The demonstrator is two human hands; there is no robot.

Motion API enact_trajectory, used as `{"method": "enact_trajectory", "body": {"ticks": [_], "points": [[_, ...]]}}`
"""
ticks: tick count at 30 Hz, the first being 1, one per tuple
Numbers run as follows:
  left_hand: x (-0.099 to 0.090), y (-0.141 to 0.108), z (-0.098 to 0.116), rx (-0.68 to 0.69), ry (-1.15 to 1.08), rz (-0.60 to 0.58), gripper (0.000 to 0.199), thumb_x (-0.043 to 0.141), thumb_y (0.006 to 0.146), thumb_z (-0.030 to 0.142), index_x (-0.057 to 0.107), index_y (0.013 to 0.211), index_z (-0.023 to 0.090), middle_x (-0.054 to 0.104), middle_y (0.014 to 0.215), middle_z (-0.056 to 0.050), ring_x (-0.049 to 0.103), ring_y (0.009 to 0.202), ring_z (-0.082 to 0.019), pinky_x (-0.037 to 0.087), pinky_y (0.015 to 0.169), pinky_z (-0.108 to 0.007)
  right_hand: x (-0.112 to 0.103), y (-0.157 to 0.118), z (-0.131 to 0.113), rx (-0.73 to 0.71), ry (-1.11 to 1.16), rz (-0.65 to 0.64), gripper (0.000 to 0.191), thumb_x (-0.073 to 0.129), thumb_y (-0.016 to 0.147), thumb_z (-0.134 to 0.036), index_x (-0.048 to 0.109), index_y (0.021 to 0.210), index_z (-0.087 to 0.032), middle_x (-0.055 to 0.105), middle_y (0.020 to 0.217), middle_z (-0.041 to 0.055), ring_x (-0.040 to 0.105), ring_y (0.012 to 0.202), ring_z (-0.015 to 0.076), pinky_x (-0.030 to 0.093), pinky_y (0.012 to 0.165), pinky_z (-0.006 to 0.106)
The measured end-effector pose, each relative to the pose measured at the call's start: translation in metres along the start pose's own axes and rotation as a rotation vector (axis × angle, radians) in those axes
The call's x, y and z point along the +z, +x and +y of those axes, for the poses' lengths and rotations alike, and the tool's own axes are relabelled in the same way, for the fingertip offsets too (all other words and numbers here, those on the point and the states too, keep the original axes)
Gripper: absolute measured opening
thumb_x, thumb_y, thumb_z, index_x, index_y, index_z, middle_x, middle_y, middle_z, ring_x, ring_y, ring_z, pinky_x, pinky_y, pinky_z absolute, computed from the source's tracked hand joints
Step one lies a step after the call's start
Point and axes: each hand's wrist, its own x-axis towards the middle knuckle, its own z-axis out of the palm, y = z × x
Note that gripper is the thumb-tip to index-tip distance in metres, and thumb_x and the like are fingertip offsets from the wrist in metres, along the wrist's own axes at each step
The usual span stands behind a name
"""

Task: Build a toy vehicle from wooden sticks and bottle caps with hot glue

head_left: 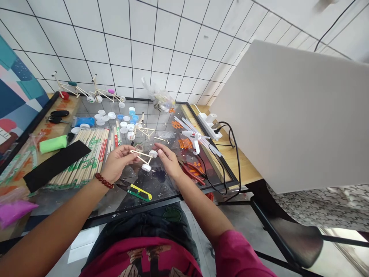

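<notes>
My left hand (122, 158), with a beaded bracelet at the wrist, pinches the end of a small frame of wooden sticks (141, 157). White bottle caps (146, 167) sit like wheels on the frame's far end. My right hand (168, 159) is beside the upper cap, thumb and fingers slightly apart; whether a fingertip touches the cap I cannot tell. Behind the hands stands another stick frame with caps (145, 130). Below the left hand lie yellow-and-green thread snips (138, 191).
Bundled chopsticks (83, 157), a black strip (57, 165) and loose bottle caps (111, 115) lie left. To the right are a white glue gun (194, 138), glue sticks (211, 144), red-handled pliers (194, 171) and a power strip (209, 125) with cables. Finished-looking stick models (100, 92) stand along the back.
</notes>
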Motion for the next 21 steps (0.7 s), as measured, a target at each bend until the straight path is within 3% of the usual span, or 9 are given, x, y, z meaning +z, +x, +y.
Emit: {"method": "enact_trajectory", "body": {"ticks": [4, 7, 13, 21], "points": [[-0.0007, 0.0008, 0.0005, -0.029, -0.083, 0.001, 0.047, 0.100, 0.048, 0.029, 0.068, 0.079, 0.016, 0.078, 0.076, -0.002, 0.077, 0.072, -0.018, 0.064, 0.076, -0.031, -0.0014, 0.0024, 0.0024, 0.018, 0.105, 0.052, 0.068, 0.064, 0.089, -0.074, 0.068, 0.135, -0.024, 0.071, 0.137, 0.0118, 0.069, 0.122, 0.0266, 0.052, 0.110, 0.044], [-0.0009, 0.0013, 0.0003, -0.027, -0.144, 0.013, 0.046, 0.101, 0.047, 0.026, 0.067, 0.075, 0.015, 0.078, 0.078, -0.003, 0.078, 0.074, -0.017, 0.065, 0.079, -0.030, -0.0011, 0.0027, 0.0014, 0.067, 0.139, 0.003, 0.072, 0.073, 0.082, -0.072, 0.068, 0.136, -0.025, 0.071, 0.137, 0.0121, 0.069, 0.120, 0.0264, 0.053, 0.108, 0.045], [-0.0011, 0.0015, -0.0009, -0.021, -0.192, 0.028, 0.042, 0.100, 0.050, 0.021, 0.067, 0.075, 0.014, 0.077, 0.079, -0.002, 0.078, 0.078, -0.018, 0.066, 0.081, -0.031, 0.0036, 0.0017, 0.0027, 0.061, 0.154, -0.105, 0.069, 0.088, 0.072, -0.058, 0.070, 0.130, -0.024, 0.076, 0.126, 0.0102, 0.071, 0.113, 0.0237, 0.054, 0.105, 0.041], [0.0010, -0.0030, 0.0039, -0.055, -0.146, -0.009, 0.048, 0.103, 0.048, 0.027, 0.067, 0.077, 0.015, 0.077, 0.076, -0.001, 0.079, 0.077, -0.018, 0.066, 0.079, -0.029, 0.0067, 0.0029, 0.0045, 0.077, 0.219, -0.141, 0.056, 0.085, 0.078, -0.053, 0.072, 0.122, -0.022, 0.077, 0.099, 0.0023, 0.066, 0.084, 0.0146, 0.054, 0.083, 0.029]]}}
